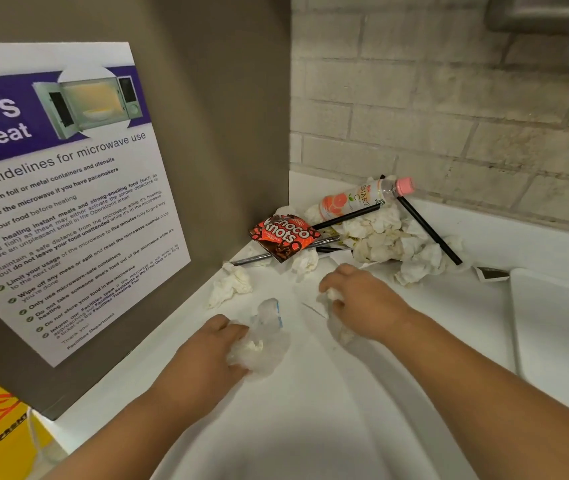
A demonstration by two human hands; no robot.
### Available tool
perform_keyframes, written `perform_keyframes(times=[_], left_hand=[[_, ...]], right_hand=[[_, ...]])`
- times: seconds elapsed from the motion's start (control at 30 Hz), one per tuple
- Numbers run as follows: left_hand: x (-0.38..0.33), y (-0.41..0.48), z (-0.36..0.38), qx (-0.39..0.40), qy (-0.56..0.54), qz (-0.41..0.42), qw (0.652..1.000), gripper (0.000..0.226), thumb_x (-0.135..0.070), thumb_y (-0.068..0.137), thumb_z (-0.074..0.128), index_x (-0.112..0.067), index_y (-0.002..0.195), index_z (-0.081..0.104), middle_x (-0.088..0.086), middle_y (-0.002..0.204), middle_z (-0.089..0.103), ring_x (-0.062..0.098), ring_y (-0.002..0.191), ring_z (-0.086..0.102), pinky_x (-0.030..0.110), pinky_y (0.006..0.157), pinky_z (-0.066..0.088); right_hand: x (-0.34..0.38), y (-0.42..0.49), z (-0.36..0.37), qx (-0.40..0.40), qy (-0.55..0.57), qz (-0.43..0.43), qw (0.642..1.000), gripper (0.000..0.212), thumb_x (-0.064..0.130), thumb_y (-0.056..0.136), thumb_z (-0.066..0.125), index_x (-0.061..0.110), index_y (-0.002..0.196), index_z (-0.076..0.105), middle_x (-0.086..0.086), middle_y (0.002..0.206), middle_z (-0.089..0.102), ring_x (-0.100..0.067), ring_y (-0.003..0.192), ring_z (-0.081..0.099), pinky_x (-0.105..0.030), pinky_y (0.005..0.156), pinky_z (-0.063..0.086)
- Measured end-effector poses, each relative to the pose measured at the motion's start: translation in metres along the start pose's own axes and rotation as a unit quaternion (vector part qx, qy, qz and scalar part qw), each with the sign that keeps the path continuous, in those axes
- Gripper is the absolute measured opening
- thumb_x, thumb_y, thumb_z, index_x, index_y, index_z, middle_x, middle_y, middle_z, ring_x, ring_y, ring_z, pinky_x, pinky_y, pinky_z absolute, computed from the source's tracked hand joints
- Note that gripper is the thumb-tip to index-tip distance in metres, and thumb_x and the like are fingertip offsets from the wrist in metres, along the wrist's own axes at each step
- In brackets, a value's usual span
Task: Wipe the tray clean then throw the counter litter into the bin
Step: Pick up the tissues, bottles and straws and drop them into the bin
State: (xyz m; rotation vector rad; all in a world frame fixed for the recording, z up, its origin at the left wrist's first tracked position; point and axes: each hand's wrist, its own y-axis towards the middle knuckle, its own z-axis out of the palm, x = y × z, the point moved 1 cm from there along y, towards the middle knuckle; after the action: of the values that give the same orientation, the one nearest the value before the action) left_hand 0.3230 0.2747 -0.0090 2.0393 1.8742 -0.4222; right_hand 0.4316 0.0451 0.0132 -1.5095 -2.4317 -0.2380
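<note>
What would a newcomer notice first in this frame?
The litter heap in the counter's back corner: a red snack wrapper, a pink-capped bottle and black straws over crumpled tissues. On the grey panel at left hangs a big microwave poster. In front, the left hand grips crumpled clear plastic and the right hand a tissue wad.

Our two arms are bare from the near edge of the scene right up to the hands. Our left hand (203,348) and our right hand (362,303) are bare too. The arms look smooth and get thinner at the wrists. Our knuckles are round.
</note>
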Motion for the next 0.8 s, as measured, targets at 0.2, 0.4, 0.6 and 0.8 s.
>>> perform_keyframes(times=[0.2, 0.4, 0.6, 0.8], left_hand=[[0.006, -0.010, -0.009, -0.057, -0.043, -0.028, 0.997, 0.034, -0.026, 0.077, 0.073, -0.029, 0.109, 0.061, -0.020, 0.093, 0.045, 0.004, 0.082, 0.051, 0.005, 0.068, 0.033], [0.012, -0.016, -0.010, -0.064, -0.050, -0.038, 0.996, 0.041, -0.028, 0.076, 0.075, -0.025, 0.115, 0.061, -0.013, 0.098, 0.050, 0.006, 0.087, 0.053, 0.005, 0.070, 0.034], [0.014, -0.023, -0.014, -0.063, -0.047, -0.040, 0.996, 0.043, -0.030, 0.077, 0.075, -0.027, 0.117, 0.059, -0.014, 0.099, 0.049, 0.003, 0.085, 0.051, 0.005, 0.070, 0.034], [0.016, -0.030, -0.016, -0.061, -0.041, -0.052, 0.996, 0.048, -0.032, 0.078, 0.074, -0.029, 0.122, 0.057, -0.015, 0.105, 0.049, 0.004, 0.089, 0.050, 0.009, 0.072, 0.032]], right_hand=[[-0.010, -0.022, 0.016, 0.112, 0.006, 0.042, 0.993, 0.038, 0.041, 0.086, 0.062, 0.034, 0.121, 0.050, 0.005, 0.118, 0.038, -0.019, 0.107, 0.045, -0.034, 0.091, 0.046], [0.001, -0.013, 0.025, 0.002, 0.042, 0.024, 0.999, 0.034, 0.005, 0.086, 0.054, 0.023, 0.115, 0.056, 0.001, 0.118, 0.043, -0.021, 0.100, 0.055, -0.028, 0.081, 0.046], [0.015, 0.006, 0.023, 0.099, -0.008, 0.079, 0.992, 0.075, -0.002, 0.085, 0.043, 0.044, 0.142, 0.029, 0.000, 0.151, 0.014, -0.024, 0.128, 0.041, -0.031, 0.099, 0.043], [0.024, 0.007, 0.027, 0.133, -0.080, 0.023, 0.988, 0.069, -0.003, 0.085, 0.039, 0.038, 0.140, 0.037, -0.006, 0.139, 0.032, -0.028, 0.125, 0.037, -0.037, 0.100, 0.042]])
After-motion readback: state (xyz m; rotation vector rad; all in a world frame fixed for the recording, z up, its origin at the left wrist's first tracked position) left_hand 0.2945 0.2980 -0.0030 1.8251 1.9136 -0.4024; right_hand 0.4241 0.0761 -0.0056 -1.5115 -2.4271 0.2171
